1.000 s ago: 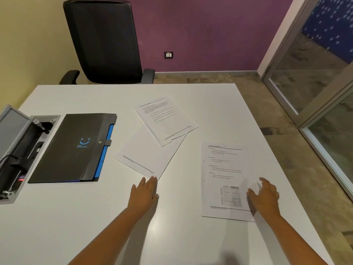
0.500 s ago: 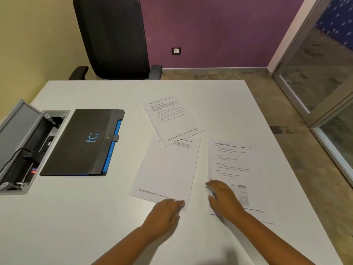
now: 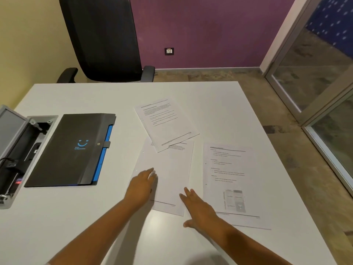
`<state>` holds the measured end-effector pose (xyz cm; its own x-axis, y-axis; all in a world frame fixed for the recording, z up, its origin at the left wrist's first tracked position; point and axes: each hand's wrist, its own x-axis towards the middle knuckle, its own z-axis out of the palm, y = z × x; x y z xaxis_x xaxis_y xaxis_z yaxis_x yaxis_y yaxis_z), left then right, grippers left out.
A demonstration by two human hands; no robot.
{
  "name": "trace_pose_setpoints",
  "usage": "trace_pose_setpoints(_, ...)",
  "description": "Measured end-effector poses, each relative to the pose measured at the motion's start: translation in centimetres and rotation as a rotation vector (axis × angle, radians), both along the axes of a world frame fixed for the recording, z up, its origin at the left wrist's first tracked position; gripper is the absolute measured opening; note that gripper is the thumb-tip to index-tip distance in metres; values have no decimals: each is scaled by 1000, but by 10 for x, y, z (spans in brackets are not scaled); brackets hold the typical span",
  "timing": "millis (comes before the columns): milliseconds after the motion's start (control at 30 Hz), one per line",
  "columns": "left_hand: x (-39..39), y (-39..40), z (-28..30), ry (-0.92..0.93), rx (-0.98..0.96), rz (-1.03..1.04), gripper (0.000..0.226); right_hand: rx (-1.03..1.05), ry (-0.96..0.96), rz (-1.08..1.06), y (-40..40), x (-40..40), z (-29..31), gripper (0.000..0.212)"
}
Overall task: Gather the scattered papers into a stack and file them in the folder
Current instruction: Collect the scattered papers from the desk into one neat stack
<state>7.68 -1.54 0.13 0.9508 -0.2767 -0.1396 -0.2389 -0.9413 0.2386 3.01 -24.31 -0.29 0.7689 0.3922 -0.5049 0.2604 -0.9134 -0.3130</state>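
Papers lie loose on the white table (image 3: 219, 104), all right of the closed black folder (image 3: 70, 150): your flat, open left hand (image 3: 142, 185) presses the middle sheet (image 3: 168, 173). Your right hand (image 3: 198, 209), fingers spread, rests at that sheet's right edge, gripping nothing. The far sheet (image 3: 166, 123) overlaps the middle sheet; the printed sheet (image 3: 231, 180) lies farthest from the folder.

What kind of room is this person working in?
Most likely an office or small meeting room: a white table with a built-in cable box, a black office chair pushed up to it, and glass partitions alongside. Printed papers and a black folder fit that.
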Motion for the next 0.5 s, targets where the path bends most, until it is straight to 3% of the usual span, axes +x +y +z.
trace_pose_setpoints(100, 32, -3, 1, 106, 174, 31, 61, -2, -8, 12, 0, 0, -2, 94)
trace_pose_setpoints(400, 93, -22, -4, 221, 276, 92, 62, 3, 78, -35, 2, 12, -6, 97)
trace_pose_setpoints(467, 102, -20, -2, 276, 279, 53, 58, 85, -123, 2, 0, 7, 0, 99)
trace_pose_setpoints(500, 105, -20, -2, 298, 295, 42, 59, 96, -134, 12, -1, 3, 4, 99)
